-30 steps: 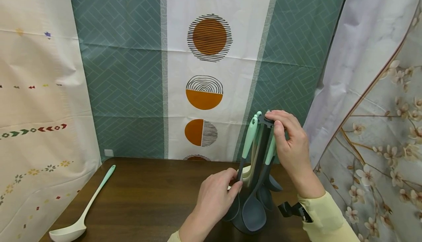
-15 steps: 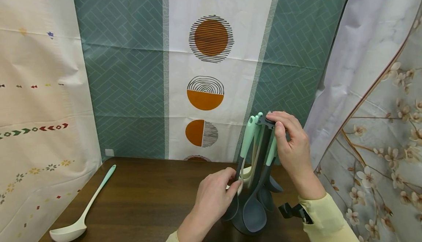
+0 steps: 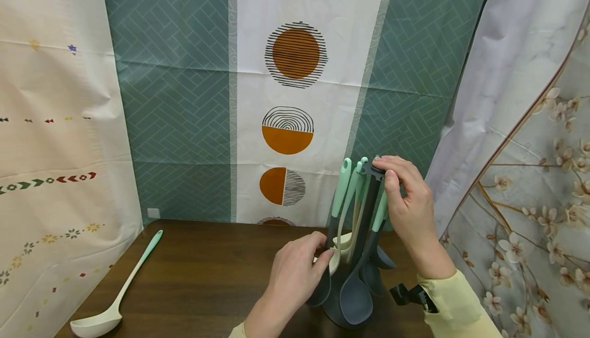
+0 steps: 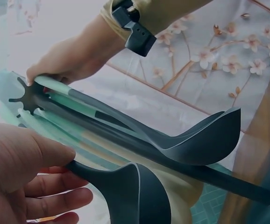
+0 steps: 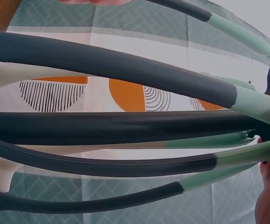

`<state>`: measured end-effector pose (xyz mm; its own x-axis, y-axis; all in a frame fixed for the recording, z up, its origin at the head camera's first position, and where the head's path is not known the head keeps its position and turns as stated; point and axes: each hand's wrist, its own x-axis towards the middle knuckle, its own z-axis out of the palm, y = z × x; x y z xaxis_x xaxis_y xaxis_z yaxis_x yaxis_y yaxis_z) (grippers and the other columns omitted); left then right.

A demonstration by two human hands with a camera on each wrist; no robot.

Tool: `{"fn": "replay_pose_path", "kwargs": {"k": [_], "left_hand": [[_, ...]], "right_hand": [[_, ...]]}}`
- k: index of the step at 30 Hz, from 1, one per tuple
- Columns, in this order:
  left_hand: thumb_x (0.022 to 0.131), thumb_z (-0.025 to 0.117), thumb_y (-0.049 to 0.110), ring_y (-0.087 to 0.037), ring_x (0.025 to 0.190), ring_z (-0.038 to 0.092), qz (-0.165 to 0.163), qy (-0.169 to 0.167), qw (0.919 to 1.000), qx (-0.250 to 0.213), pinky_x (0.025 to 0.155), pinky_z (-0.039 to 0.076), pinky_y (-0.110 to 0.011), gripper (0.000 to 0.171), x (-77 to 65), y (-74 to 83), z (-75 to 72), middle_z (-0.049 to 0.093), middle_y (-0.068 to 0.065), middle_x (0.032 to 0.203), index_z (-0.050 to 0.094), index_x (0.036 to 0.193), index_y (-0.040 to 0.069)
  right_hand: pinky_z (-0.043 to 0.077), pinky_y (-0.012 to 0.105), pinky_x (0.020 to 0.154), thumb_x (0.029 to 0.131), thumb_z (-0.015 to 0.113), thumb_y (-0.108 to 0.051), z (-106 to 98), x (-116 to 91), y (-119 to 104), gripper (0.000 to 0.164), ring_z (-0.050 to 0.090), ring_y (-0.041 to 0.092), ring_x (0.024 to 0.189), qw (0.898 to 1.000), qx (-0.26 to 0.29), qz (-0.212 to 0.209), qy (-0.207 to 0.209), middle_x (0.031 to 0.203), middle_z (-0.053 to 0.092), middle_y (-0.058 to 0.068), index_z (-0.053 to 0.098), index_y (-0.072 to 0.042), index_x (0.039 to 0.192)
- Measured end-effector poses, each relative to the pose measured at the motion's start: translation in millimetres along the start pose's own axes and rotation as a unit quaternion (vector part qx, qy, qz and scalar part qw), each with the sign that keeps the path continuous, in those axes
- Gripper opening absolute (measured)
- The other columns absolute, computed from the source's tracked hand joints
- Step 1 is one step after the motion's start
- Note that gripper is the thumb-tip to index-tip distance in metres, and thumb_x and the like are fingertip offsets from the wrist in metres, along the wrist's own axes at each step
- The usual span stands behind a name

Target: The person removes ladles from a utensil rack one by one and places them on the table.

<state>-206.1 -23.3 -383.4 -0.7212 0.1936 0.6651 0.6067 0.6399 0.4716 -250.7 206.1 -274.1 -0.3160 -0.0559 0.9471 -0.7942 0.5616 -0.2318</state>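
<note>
My left hand [image 3: 292,271] pinches a dark grey ladle with a mint handle [image 3: 341,189] low on its shaft, close to the bowl. In the left wrist view, thumb and fingers meet at the neck of this ladle [image 4: 137,193]. The ladle stands upright just left of a dark utensil stand [image 3: 367,220], its handle top apart from the stand's hooked head [image 4: 28,98]. My right hand [image 3: 410,205] holds the head of the stand from above. Several mint-handled utensils hang round the pole, among them a dark grey spoon-like one [image 3: 356,299] in front.
A cream ladle [image 3: 99,322] with a mint handle lies at the left side of the brown table [image 3: 207,271]. Patterned cloths hang behind and at both sides, with a flowered curtain [image 3: 530,235] near my right arm.
My left hand has shifted slightly left with the grey ladle. The top of its handle has swung left, away from the stand's head. My right hand stays in place.
</note>
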Motion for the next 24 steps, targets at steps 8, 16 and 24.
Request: {"fn": "replay_pose_path", "kwargs": {"k": [8, 16, 24], "left_hand": [[0.096, 0.088, 0.019, -0.004, 0.068, 0.056, 0.003, 0.004, 1.0, 0.003, 0.06, 0.046, -0.025, 0.014, 0.5, -2.5, -6.3, 0.071, 0.013, 0.084, 0.074, 0.096, 0.021], [0.097, 0.088, 0.02, -0.004, 0.067, 0.055, 0.001, -0.001, 0.9999, 0.011, 0.059, 0.046, -0.026, 0.015, -1.5, -8.0, -9.7, 0.072, 0.013, 0.084, 0.073, 0.096, 0.022], [0.097, 0.088, 0.019, -0.004, 0.067, 0.054, -0.011, -0.012, 0.9996, 0.023, 0.06, 0.047, -0.027, 0.015, -8.5, -14.7, -16.7, 0.07, 0.015, 0.083, 0.073, 0.095, 0.021]], "right_hand": [[0.041, 0.027, 0.12, 0.111, 0.06, -0.007, -10, 4, -3, 0.027, 0.063, 0.027, 0.138, 0.999, -0.021, 0.007, -0.027, 0.134, 0.076, 0.008, 0.082, -0.009, 0.127], [0.03, 0.04, 0.129, 0.113, 0.063, -0.009, -21, 10, -12, 0.027, 0.06, 0.025, 0.143, 0.997, -0.043, 0.009, -0.069, 0.136, 0.075, 0.009, 0.078, -0.008, 0.135], [0.035, 0.044, 0.127, 0.11, 0.07, -0.019, -22, 7, -31, 0.029, 0.064, 0.034, 0.135, 0.994, -0.098, -0.027, -0.03, 0.135, 0.076, 0.011, 0.078, -0.004, 0.134]]}}
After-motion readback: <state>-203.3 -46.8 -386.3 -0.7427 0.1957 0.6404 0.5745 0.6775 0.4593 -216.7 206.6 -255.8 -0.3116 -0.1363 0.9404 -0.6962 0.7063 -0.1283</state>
